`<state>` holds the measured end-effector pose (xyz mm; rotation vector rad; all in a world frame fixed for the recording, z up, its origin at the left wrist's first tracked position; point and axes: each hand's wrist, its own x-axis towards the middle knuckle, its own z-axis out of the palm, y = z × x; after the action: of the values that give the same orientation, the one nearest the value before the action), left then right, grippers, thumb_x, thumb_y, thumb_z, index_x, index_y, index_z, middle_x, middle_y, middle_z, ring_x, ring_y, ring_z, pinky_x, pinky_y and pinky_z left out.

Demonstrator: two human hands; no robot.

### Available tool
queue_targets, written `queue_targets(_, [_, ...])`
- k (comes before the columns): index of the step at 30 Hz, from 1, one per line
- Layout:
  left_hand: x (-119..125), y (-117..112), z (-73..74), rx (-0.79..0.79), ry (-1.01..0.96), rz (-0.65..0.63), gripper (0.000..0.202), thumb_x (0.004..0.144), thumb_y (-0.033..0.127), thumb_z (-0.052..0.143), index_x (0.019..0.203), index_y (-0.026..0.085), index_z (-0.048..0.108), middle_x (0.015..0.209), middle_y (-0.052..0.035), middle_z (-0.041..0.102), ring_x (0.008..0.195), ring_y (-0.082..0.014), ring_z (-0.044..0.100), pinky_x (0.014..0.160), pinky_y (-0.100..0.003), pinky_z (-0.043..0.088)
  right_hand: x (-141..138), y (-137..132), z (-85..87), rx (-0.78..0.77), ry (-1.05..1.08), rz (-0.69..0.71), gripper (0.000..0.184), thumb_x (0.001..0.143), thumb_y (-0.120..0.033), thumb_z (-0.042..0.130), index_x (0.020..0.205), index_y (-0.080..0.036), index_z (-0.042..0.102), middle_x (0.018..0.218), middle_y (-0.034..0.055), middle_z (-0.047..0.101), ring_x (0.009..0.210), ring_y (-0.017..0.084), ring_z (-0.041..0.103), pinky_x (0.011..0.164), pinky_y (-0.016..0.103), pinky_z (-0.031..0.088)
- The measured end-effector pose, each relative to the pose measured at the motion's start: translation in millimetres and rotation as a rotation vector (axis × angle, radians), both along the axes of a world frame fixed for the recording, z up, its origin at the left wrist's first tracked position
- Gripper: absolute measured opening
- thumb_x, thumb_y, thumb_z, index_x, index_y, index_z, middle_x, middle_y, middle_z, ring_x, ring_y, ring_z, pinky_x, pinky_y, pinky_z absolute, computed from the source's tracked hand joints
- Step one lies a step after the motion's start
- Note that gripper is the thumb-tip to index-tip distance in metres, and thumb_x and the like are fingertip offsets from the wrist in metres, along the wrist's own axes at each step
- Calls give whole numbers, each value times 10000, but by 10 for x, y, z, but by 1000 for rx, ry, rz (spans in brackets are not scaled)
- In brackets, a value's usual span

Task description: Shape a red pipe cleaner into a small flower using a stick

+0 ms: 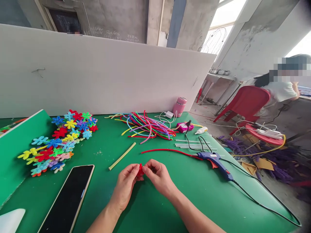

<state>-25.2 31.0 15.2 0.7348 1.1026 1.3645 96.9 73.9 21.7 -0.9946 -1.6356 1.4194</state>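
Observation:
Between my two hands is a small folded piece of red pipe cleaner (140, 171), partly covered by the fingers. My left hand (126, 184) pinches it from the left, thumb on top. From the right, my right hand (157, 176) closes thumb and fingertips on its edge. Just beyond the hands, a long red pipe cleaner (167, 150) lies across the green table (194, 197), its right end by the nozzle of a blue glue gun (215, 161). A pale yellow strip (122, 156) rests at an angle to the left.
Finished pipe-cleaner flowers (55, 142) cover the left side, near a phone (69, 197). Loose coloured pipe cleaners (148, 126) are heaped at the back, beside glue sticks (184, 146), a pink bottle (179, 106) and a white board (104, 74). A person sits on a red chair (252, 100) at right.

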Motion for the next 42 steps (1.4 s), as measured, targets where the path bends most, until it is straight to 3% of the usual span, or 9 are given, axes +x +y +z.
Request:
queue_targets(3, [-3,-4,-7,36,116,47,221,745,355,578,732,138,618,670,-4,568,631,-121,502,629,-254,440,-11,-17,1,59,-27,19,250,774,-354,499,619,-159,480,530,-33,452,499,76,357,468,202,299])
queue_targets(8, [-12,-18,41,132,450,146,175,756,343,556,785,186,630,717,-11,596,668,-150,551,645,-256,459,4,-39,-22,211,-26,-57,128,786,-274,486,799,-156,537,645,-6,494,547,91,412,515,215,356])
queue_targets(13, [-11,-29,35,324,727,215,133,741,248,560,830,222,655,824,-46,622,779,-190,579,714,-291,468,14,-74,-56,260,-60,-59,126,794,-259,476,730,-162,524,629,-3,500,557,100,426,526,221,370])
queue_targets(17, [-3,-28,3,376,846,225,157,721,191,556,834,232,658,823,-46,629,772,-187,584,734,-291,461,3,-74,-80,255,-107,-67,132,791,-243,467,696,-162,512,612,-6,485,544,99,412,519,222,358])
queue_targets(21, [-3,-17,-16,305,802,191,121,705,190,553,785,219,639,794,-39,618,730,-178,576,687,-276,470,1,-72,-78,197,-94,-39,164,785,-257,467,648,-169,481,586,-17,453,528,93,382,502,217,336])
queue_targets(26, [-5,-14,4,186,653,120,94,702,225,548,750,203,626,761,-28,609,668,-162,568,613,-249,477,-10,-68,-76,-77,93,19,258,783,-389,491,655,-165,475,579,-22,459,523,87,389,488,208,327])
queue_targets(30, [0,-16,36,182,613,54,114,721,234,535,765,198,634,765,-24,597,629,-149,566,577,-238,474,-18,-57,-94,-239,240,44,302,757,-439,525,645,-164,472,592,-12,503,548,94,433,530,218,344])
queue_targets(42, [-33,-12,-1,228,624,-93,196,814,234,473,907,212,645,912,-48,606,791,-168,567,714,-255,470,5,-17,-43,-393,341,11,305,718,-414,572,597,-156,464,518,-25,485,495,75,361,482,212,248])
